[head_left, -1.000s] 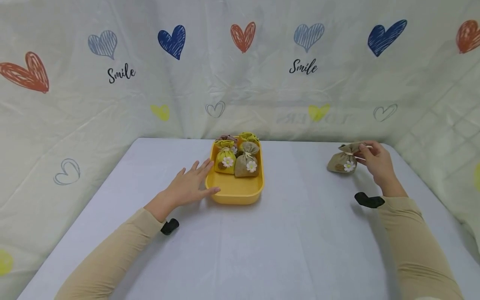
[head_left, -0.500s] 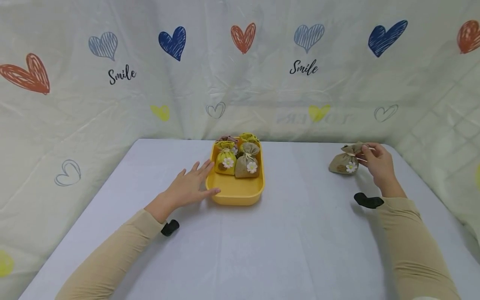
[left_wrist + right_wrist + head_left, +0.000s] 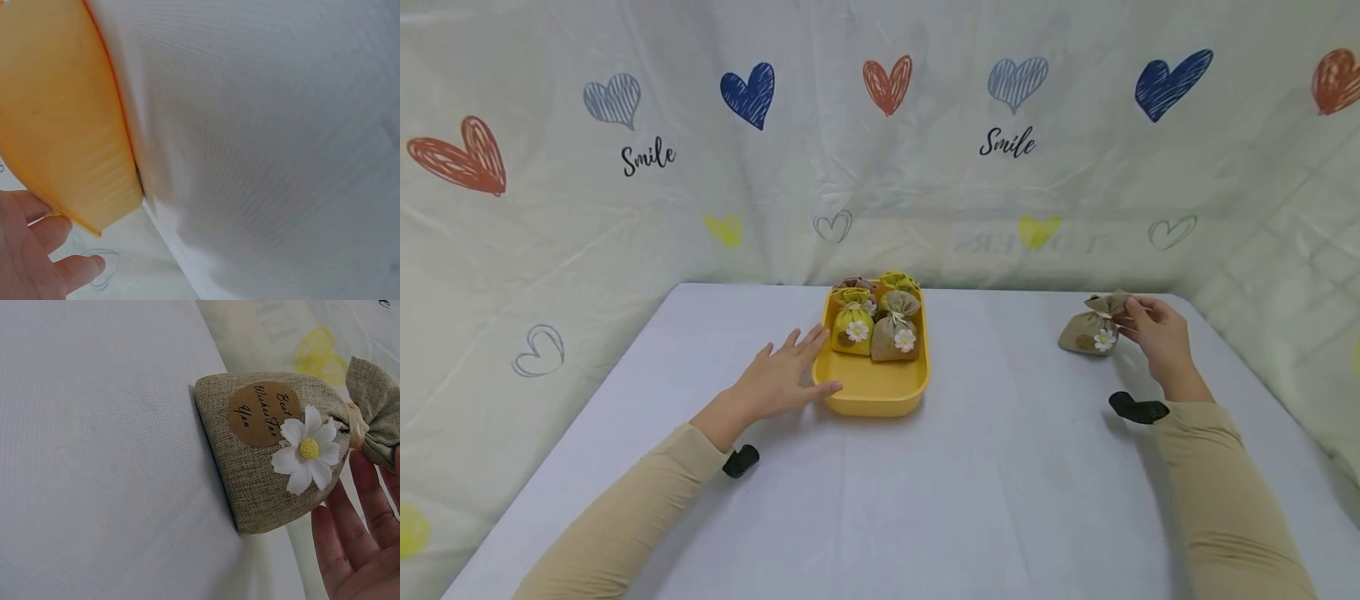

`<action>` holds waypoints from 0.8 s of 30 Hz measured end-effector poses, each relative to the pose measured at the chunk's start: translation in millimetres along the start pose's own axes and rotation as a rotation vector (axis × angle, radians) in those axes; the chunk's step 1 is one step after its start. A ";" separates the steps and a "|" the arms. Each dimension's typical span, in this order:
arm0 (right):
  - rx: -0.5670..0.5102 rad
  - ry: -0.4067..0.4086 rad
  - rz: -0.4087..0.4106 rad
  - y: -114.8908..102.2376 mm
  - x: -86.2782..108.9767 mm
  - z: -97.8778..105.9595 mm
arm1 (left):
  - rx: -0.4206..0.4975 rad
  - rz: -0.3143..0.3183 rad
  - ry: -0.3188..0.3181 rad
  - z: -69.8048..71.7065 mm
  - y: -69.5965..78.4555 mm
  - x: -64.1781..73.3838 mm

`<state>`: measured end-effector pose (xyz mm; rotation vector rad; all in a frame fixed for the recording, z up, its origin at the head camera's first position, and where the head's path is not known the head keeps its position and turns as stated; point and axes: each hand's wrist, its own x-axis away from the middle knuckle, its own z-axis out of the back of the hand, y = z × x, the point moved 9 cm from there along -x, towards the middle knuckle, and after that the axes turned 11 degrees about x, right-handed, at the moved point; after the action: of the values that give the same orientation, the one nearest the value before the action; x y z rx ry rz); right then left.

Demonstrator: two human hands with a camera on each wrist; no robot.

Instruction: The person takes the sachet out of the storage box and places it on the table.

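Note:
A beige cloth sachet (image 3: 1088, 333) with a white flower stands at the back right of the table. My right hand (image 3: 1159, 337) pinches its gathered top from the right. In the right wrist view the sachet (image 3: 262, 469) shows a round brown label, and its base is close to the white cloth. My left hand (image 3: 782, 375), fingers spread and straight, rests at the left rim of a yellow tray (image 3: 872, 404). Inside the tray's far part sit a yellow sachet (image 3: 844, 337) and another beige sachet (image 3: 891, 343) in front. Behind them are a mauve sachet (image 3: 859, 284) and a second yellow one (image 3: 898, 282), partly hidden.
A white cloth covers the table (image 3: 955, 500). Its far edge meets a pale curtain (image 3: 940, 175) printed with hearts and words. The near part of the tray shows its bare floor.
The beige sachet has shifted slightly to the right with my right hand still at its top. My left hand stays on the tray. The head view has tilted up a little.

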<state>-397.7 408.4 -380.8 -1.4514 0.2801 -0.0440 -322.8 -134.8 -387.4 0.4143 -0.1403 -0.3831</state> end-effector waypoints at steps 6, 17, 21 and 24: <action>0.041 -0.026 -0.020 3.2 1.9 3.3 | -0.004 0.001 0.002 -0.5 0.1 0.8; 0.065 0.013 -0.039 -1.2 12.0 20.7 | -0.013 -0.011 0.000 0.1 0.8 -0.2; 0.021 0.027 -0.023 -6.9 14.5 27.5 | -0.012 -0.011 -0.002 -0.3 0.9 -0.5; -0.011 0.035 -0.025 -11.9 16.1 29.9 | -0.006 -0.007 -0.004 -0.1 1.3 -0.1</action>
<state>-374.1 432.8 -368.9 -1.4659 0.2914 -0.0878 -322.4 -133.6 -387.0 0.4083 -0.1417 -0.3909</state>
